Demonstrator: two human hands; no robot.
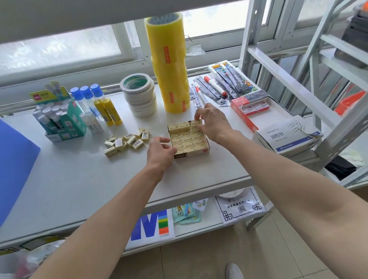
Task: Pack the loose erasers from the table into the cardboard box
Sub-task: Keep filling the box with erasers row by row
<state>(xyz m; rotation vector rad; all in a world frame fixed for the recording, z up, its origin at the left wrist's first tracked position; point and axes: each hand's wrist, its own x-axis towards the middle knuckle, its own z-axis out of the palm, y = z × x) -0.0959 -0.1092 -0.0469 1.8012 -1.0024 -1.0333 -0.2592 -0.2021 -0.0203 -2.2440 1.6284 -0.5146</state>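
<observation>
Leaving bare table (75, 185) near of both hands, its front edge well short of the fingers. Sitting between the hands: cardboard box (188, 139), rows of erasers filling it. Bracing the box's left wall, left hand (160, 151), fingers curled. Pinching an eraser (196, 123) at the far row, right hand (214, 123). Lying left of the left fingers: loose erasers (126, 141).
</observation>
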